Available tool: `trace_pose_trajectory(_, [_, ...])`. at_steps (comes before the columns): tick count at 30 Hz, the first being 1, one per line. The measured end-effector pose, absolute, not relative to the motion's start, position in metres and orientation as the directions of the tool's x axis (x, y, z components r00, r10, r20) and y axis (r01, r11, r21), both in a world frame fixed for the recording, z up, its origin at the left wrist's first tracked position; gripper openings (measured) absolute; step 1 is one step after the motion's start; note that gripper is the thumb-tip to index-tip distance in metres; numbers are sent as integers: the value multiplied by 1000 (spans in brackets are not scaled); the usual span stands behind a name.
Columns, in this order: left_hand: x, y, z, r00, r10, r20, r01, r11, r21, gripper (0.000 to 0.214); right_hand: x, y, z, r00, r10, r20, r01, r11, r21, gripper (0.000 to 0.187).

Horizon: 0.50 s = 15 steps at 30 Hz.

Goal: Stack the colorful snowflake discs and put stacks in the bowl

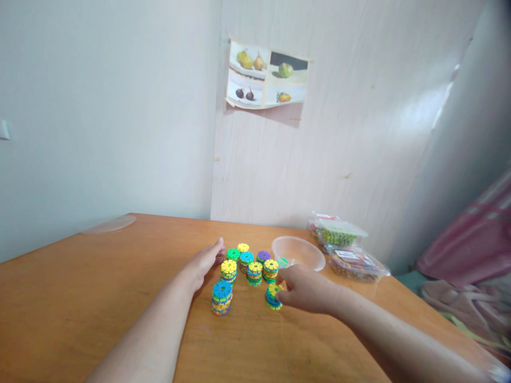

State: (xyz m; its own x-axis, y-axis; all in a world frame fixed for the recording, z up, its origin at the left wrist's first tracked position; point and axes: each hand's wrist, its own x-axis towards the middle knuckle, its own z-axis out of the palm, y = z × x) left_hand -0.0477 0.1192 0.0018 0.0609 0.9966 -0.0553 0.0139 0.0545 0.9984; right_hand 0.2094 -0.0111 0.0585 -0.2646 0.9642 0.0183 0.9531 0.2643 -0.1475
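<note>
Several short stacks of notched plastic snowflake discs stand grouped on the wooden table [131, 298]. My left hand [205, 263] rests at the left of the group, fingers stretched out and close together, holding nothing. Nearest to it are a green-topped stack [233, 254] and a yellow-topped stack [229, 270]. A blue-topped stack [222, 299] stands closer to me, beside my left forearm. At the right, my right hand [303, 287] has its fingers bent around the side of a slightly tilted stack of yellow, green and blue discs [272, 298]; its fingertips are partly hidden.
Behind my right hand sits a clear round tub [299, 250] with a green piece inside. Clear lidded boxes of colourful pieces [355, 263] lie farther right. A translucent lid [112, 224] lies at the far left edge. The wall [255, 170] rises behind the table.
</note>
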Motion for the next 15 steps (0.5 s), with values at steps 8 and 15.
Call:
trace_pose_trajectory(8, [-47, 120, 1, 56, 997, -46, 17, 46, 999, 65, 212, -8, 53, -223, 975, -18, 953, 215, -215, 52])
trace_pose_trajectory(15, [-48, 119, 3, 45, 998, -51, 33, 49, 998, 64, 211, -9, 48, -209, 977, -31, 945, 194, -262, 33])
